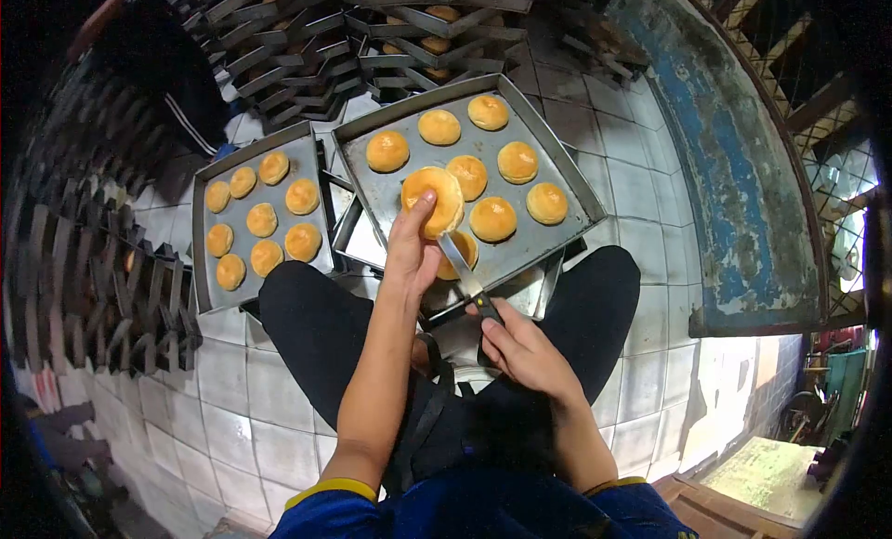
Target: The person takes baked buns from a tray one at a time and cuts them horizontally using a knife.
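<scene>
My left hand [413,246] holds up a round golden bun [437,201], thumb pressed on its face, above the near side of a metal tray [548,242]. In my right hand [520,347] is the dark handle of a knife [462,264]. Its blade points up and left, with the tip at the bun's lower edge; whether it has entered the bun is hard to tell. Several more buns, such as one at the right [547,203], sit on the tray. One bun lies partly hidden behind the blade and my left hand.
A second tray [199,251] of buns stands at the left. Stacked metal trays [279,60] rise behind and at the far left [84,260]. A person's dark-clothed leg [186,93] shows at upper left. A worn blue panel [743,214] stands at the right, on a tiled floor [223,400].
</scene>
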The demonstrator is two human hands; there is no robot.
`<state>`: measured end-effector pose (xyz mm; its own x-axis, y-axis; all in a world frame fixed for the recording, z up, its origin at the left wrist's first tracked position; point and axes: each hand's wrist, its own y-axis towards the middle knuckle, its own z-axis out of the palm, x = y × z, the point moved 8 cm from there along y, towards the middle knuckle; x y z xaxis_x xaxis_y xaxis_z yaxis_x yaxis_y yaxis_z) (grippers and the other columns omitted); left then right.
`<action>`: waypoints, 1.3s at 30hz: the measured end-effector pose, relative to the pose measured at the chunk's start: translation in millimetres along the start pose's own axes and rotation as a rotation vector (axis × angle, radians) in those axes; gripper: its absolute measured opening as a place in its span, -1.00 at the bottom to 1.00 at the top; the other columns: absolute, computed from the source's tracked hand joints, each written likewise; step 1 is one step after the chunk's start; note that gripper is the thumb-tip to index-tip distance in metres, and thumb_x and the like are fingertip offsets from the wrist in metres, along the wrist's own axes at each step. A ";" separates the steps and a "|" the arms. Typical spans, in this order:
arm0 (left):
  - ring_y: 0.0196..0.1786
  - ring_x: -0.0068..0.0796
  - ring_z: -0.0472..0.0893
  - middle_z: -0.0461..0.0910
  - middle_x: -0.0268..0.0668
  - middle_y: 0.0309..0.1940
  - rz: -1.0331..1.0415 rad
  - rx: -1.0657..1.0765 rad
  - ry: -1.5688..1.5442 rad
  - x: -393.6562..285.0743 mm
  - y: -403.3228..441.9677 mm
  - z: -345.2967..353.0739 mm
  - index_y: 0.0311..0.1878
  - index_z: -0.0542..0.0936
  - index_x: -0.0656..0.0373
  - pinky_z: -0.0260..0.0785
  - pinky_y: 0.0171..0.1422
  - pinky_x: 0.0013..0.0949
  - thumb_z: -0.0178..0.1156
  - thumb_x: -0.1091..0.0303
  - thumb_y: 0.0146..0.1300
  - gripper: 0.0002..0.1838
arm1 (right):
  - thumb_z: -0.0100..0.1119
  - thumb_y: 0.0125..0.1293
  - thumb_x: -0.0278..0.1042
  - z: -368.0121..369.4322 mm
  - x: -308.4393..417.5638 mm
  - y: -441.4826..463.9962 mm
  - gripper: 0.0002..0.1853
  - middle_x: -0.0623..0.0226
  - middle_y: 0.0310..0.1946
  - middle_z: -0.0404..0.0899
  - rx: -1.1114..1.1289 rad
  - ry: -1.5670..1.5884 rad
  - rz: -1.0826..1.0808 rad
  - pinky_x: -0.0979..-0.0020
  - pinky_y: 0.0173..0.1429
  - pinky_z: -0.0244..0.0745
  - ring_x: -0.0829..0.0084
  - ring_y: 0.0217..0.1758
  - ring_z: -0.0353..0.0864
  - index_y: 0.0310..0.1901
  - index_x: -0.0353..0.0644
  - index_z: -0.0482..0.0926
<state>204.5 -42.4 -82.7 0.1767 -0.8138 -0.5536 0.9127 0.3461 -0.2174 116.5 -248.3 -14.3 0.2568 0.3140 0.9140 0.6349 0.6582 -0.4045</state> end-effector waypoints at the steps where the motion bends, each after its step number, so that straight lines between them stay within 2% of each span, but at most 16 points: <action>1: 0.18 -0.36 0.73 0.74 -0.30 0.11 -0.030 0.034 -0.005 3.4 -2.7 6.3 0.31 0.61 0.16 0.62 0.31 -0.13 0.41 0.17 0.53 -0.58 | -0.12 0.81 -0.23 -0.9 0.1 5.4 -0.64 0.57 -0.51 0.33 -0.007 0.008 0.002 0.55 -0.48 0.16 0.69 -0.57 0.23 0.45 -0.11 0.46; 4: 0.17 -0.35 0.73 0.74 -0.30 0.10 -0.076 0.068 0.022 11.5 -11.4 20.7 0.31 0.60 0.16 0.65 0.30 -0.07 0.39 0.15 0.54 -0.58 | -0.12 0.82 -0.23 -5.9 14.2 24.6 -0.65 0.57 -0.50 0.35 -0.027 0.034 -0.046 0.54 -0.51 0.15 0.69 -0.60 0.22 0.45 -0.10 0.47; 6: 0.16 -0.34 0.73 0.74 -0.30 0.10 -0.076 0.060 0.051 11.7 -11.7 20.8 0.31 0.60 0.15 0.66 0.30 -0.05 0.38 0.15 0.55 -0.58 | -0.05 0.78 -0.22 -3.8 14.5 30.2 -0.63 0.53 -0.44 0.39 0.027 0.031 0.072 0.46 -0.34 0.30 0.61 -0.45 0.36 0.43 -0.17 0.46; 16: 0.10 -0.39 0.78 0.76 -0.24 0.09 0.119 -0.158 0.059 -12.6 45.7 -47.2 0.30 0.60 0.26 0.65 0.23 -0.27 0.44 0.23 0.50 -0.55 | -0.07 0.79 -0.26 -36.2 -51.6 -46.5 -0.64 0.54 -0.39 0.39 0.102 0.213 0.122 0.54 -0.36 0.22 0.69 -0.41 0.30 0.45 -0.17 0.49; 18: 0.09 -0.36 0.77 0.75 -0.16 0.10 0.137 -0.234 0.653 -27.7 70.0 -68.5 0.32 0.57 0.32 0.65 0.19 -0.27 0.50 0.23 0.40 -0.45 | -0.04 0.78 -0.26 -64.8 -31.3 -73.4 -0.63 0.55 -0.45 0.38 0.022 0.218 0.152 0.58 -0.47 0.15 0.72 -0.54 0.25 0.43 -0.20 0.49; 19: 0.08 -0.28 0.77 0.73 -0.08 0.09 0.048 -0.253 0.802 -29.2 76.4 -70.3 0.38 0.51 0.39 0.65 0.19 -0.23 0.60 0.15 0.20 -0.21 | 0.00 0.76 -0.25 -81.1 -24.6 -84.0 -0.63 0.55 -0.52 0.36 -0.060 0.222 0.179 0.62 -0.58 0.07 0.75 -0.67 0.19 0.41 -0.24 0.50; 20: 0.08 -0.28 0.77 0.73 -0.08 0.09 0.052 -0.252 0.802 -32.9 78.7 -69.1 0.38 0.51 0.39 0.65 0.19 -0.23 0.60 0.15 0.20 -0.21 | 0.00 0.76 -0.25 -92.0 -24.4 -88.8 -0.63 0.55 -0.52 0.36 -0.059 0.221 0.176 0.62 -0.58 0.07 0.75 -0.67 0.19 0.41 -0.24 0.50; 22: 0.03 -0.20 0.79 0.75 -0.04 0.06 -0.151 -0.146 1.394 -23.7 87.0 -61.5 0.46 0.47 0.39 0.65 0.20 -0.19 0.66 0.05 0.03 -0.01 | 0.03 0.75 -0.23 -119.9 -19.8 -98.2 -0.59 0.52 -0.52 0.38 -0.191 0.218 0.088 0.63 -0.64 0.06 0.75 -0.69 0.19 0.44 -0.26 0.48; 23: 0.23 0.00 0.71 0.67 0.08 0.23 -0.276 -0.021 1.460 -10.7 105.4 -74.7 0.55 0.43 0.29 0.57 0.37 -0.04 0.65 -0.10 -0.07 0.13 | 0.03 0.74 -0.21 -126.1 -19.8 -99.1 -0.57 0.49 -0.52 0.39 -0.224 0.258 0.066 0.62 -0.66 0.05 0.74 -0.71 0.19 0.45 -0.28 0.46; 24: 0.23 0.00 0.71 0.67 0.08 0.23 -0.273 -0.011 1.464 -1.8 111.5 -69.2 0.55 0.43 0.29 0.57 0.37 -0.04 0.65 -0.10 -0.07 0.13 | 0.03 0.74 -0.21 -129.2 -19.4 -99.6 -0.57 0.49 -0.52 0.39 -0.233 0.261 0.060 0.62 -0.66 0.05 0.74 -0.71 0.19 0.45 -0.28 0.46; 26: 0.48 0.20 0.50 0.50 0.14 0.45 0.154 -0.165 1.942 -13.9 122.3 -46.5 0.56 0.44 0.19 0.41 0.53 0.13 0.61 -0.18 -0.05 0.13 | 0.03 0.74 -0.19 -129.5 -18.2 -97.0 -0.55 0.47 -0.52 0.39 -0.241 0.374 0.026 0.62 -0.66 0.04 0.74 -0.71 0.18 0.46 -0.30 0.45; 27: 0.59 0.32 0.30 0.35 0.11 0.57 0.170 -0.072 1.875 -6.7 131.4 -36.5 0.59 0.44 0.14 0.27 0.62 0.25 0.58 -0.23 -0.05 0.14 | 0.03 0.74 -0.19 -129.1 -18.3 -95.0 -0.55 0.47 -0.52 0.39 -0.243 0.376 0.021 0.62 -0.66 0.04 0.74 -0.71 0.18 0.46 -0.30 0.45; 28: 0.59 0.32 0.30 0.35 0.11 0.57 0.176 -0.071 1.876 -2.1 138.9 -29.7 0.59 0.44 0.14 0.27 0.62 0.25 0.58 -0.23 -0.05 0.14 | 0.01 0.75 -0.18 -126.9 -18.1 -91.5 -0.55 0.48 -0.49 0.41 -0.216 0.375 0.016 0.63 -0.64 0.07 0.74 -0.70 0.20 0.46 -0.28 0.46; 31: 0.62 0.29 0.29 0.34 0.09 0.60 -0.167 0.138 2.075 30.1 166.5 -20.8 0.61 0.41 0.13 0.29 0.61 0.26 0.60 -0.24 -0.05 0.17 | 0.01 0.74 -0.18 -123.4 -17.2 -83.6 -0.54 0.47 -0.48 0.42 -0.203 0.364 0.010 0.62 -0.63 0.08 0.73 -0.70 0.20 0.46 -0.30 0.46; 34: 0.64 0.30 0.30 0.38 0.09 0.59 -0.239 0.132 2.055 44.9 188.4 -19.3 0.57 0.43 0.14 0.31 0.60 0.25 0.64 -0.16 -0.07 0.13 | 0.05 0.72 -0.18 -126.9 -21.2 -83.5 -0.53 0.45 -0.49 0.42 -0.224 0.358 -0.016 0.61 -0.64 0.06 0.72 -0.71 0.16 0.45 -0.33 0.45; 39: 0.38 0.24 0.61 0.61 0.19 0.32 0.033 0.180 1.875 49.0 163.0 8.0 0.45 0.39 0.17 0.48 0.44 0.13 0.67 0.07 -0.07 0.01 | 0.04 0.73 -0.18 -133.1 -33.1 -85.8 -0.55 0.46 -0.48 0.44 -0.271 0.376 0.018 0.61 -0.64 0.07 0.73 -0.71 0.18 0.45 -0.27 0.46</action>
<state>364.9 -29.6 -138.8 -0.2716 0.7311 -0.6258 0.9624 0.2009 -0.1829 150.5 -406.3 -5.8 0.4840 0.0209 0.8748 0.7829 0.4364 -0.4435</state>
